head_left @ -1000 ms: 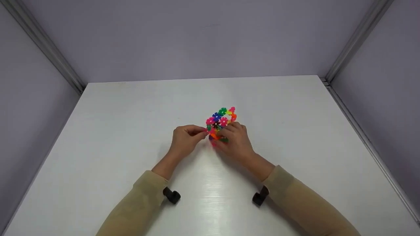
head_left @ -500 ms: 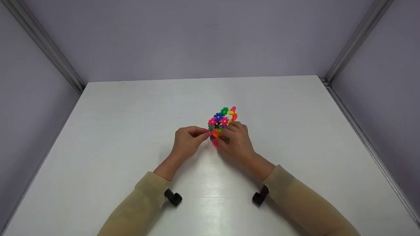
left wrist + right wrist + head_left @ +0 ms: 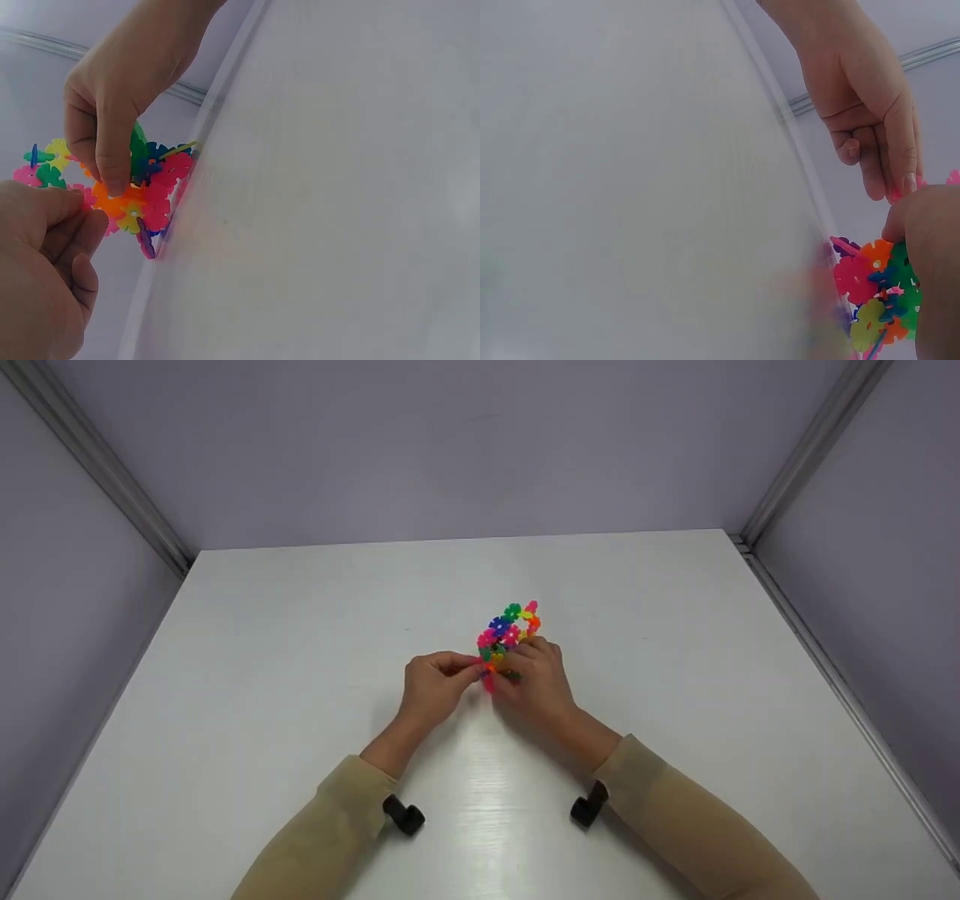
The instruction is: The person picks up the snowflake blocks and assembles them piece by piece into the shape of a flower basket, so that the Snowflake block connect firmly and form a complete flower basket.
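Observation:
A colourful cluster of interlocked plastic snowflake discs stands at the middle of the table, in pink, green, blue, orange and yellow. My right hand grips it from the right, its fingers covering much of the near side. From the left, my left hand pinches a pink snowflake disc between thumb and forefinger, at the cluster's edge. Most of that disc is hidden by the fingertips, and I cannot tell whether it is joined to the cluster. The right wrist view shows the cluster's lower discs close to the tabletop.
The white table stretches out on all sides of the hands. Pale panels with metal corner posts enclose its back and sides. A small black device is strapped at each wrist.
My left hand has shifted slightly right and closer to my right hand, still pinching the pink disc. The cluster has turned or shifted a little, while my right hand stays nearly in place.

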Demonstrator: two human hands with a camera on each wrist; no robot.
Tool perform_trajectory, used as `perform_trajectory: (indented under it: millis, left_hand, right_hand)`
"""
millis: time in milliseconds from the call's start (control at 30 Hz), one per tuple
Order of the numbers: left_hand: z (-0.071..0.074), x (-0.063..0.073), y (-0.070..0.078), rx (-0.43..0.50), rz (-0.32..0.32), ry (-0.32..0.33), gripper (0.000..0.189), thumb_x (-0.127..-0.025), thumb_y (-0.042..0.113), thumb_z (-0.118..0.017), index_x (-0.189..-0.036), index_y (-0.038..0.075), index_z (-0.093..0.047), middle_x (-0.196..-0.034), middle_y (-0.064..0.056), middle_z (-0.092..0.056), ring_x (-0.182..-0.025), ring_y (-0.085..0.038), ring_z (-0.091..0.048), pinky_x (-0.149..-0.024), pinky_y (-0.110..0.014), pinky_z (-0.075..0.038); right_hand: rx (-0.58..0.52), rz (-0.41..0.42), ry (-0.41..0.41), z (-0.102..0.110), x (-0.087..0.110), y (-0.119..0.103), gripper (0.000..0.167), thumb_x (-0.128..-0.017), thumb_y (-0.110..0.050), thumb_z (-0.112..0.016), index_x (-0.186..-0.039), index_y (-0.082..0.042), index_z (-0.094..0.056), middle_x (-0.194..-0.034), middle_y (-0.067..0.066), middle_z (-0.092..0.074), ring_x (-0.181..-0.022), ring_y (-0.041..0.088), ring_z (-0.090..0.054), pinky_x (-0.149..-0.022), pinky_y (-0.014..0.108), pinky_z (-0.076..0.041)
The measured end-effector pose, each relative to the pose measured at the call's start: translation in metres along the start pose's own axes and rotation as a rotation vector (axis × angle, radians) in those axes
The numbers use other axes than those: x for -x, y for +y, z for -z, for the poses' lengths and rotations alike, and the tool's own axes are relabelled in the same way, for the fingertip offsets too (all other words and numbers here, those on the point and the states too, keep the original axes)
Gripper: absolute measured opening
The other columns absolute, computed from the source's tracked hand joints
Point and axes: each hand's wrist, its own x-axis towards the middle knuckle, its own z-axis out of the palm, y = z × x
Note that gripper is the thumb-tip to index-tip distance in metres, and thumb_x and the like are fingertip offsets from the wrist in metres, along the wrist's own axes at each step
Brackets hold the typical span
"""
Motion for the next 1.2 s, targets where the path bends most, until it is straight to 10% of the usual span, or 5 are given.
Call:
perform_trajectory:
  millis: [767,1200]
  left_hand:
    - [-0.008,-0.005,-0.004,0.02,0.02,-0.026,0.008,-0.095,0.012,-0.082,-0.101,0.009,-0.085,-0.098,-0.004,-0.08,-0.092,-0.019,-0.077,-0.081,-0.028,-0.062]
    - [0.017,-0.02,-0.009,-0.079,-0.01,-0.057,0.015,-0.102,0.012,-0.074,-0.113,0.01,-0.083,-0.103,-0.003,-0.079,-0.092,-0.021,-0.074,-0.084,-0.027,-0.061]
  right_hand:
    - [-0.043,0.006,0.038,-0.001,0.001,0.005,0.018,-0.084,-0.017,-0.092,-0.096,-0.007,-0.085,-0.095,0.006,-0.079,-0.105,0.027,-0.066,-0.095,0.049,-0.049]
    - [-0.116,0.059,0.023,0.028,0.005,0.018,0.02,-0.088,-0.016,-0.089,-0.104,-0.005,-0.083,-0.099,0.005,-0.079,-0.104,0.025,-0.065,-0.095,0.043,-0.055]
